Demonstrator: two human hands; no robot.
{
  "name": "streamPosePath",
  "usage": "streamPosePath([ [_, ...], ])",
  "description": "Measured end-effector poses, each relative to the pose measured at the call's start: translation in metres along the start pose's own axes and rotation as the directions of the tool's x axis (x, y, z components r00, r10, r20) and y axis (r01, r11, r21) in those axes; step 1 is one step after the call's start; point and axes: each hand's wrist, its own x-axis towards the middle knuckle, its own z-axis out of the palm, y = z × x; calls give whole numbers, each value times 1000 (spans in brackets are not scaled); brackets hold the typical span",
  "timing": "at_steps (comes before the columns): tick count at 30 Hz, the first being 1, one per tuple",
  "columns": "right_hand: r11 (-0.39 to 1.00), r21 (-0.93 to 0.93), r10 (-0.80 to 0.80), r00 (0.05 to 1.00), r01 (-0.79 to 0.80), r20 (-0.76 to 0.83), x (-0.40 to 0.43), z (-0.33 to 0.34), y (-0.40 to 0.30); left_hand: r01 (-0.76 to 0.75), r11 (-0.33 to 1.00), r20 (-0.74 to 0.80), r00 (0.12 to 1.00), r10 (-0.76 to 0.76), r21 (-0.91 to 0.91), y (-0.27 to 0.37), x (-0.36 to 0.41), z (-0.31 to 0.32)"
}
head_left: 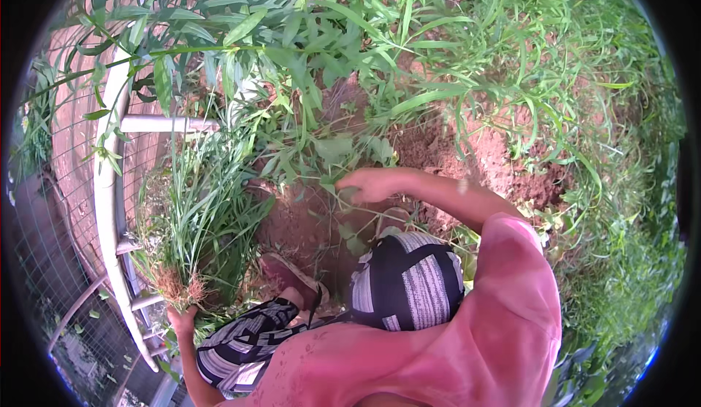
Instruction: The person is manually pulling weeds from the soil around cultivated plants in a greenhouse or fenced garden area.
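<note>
My right hand (pixel 369 184) reaches out over bare soil and touches thin green stems; its fingers are partly bent, and whether they grip a stem is unclear. Broad-leaved green plants (pixel 334 149) grow just beyond it. Low at the left, my left hand (pixel 182 316) is at the root end of a tall bunch of pulled grass (pixel 197 232). The bunch's tangled brown roots (pixel 181 287) lie right above the fingers, whose hold cannot be made out.
A pale ladder-like frame (pixel 107 182) and wire mesh (pixel 60 243) run along the left. Long leafy stems (pixel 219 48) hang across the top. Loose reddish soil (pixel 438 149) lies ahead, with dense grass (pixel 619 275) on the right. My shoe (pixel 290 278) rests on the ground.
</note>
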Motion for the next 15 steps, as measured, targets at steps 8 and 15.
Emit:
streamPosePath([
  [8,989,63,136,990,-133,-37,2,-13,-19,82,997,13,997,-82,0,-23,-2,0],
  [15,784,-172,450,737,-596,-504,-59,-88,10,-4,997,13,1000,3,72,-11,-5,0],
])
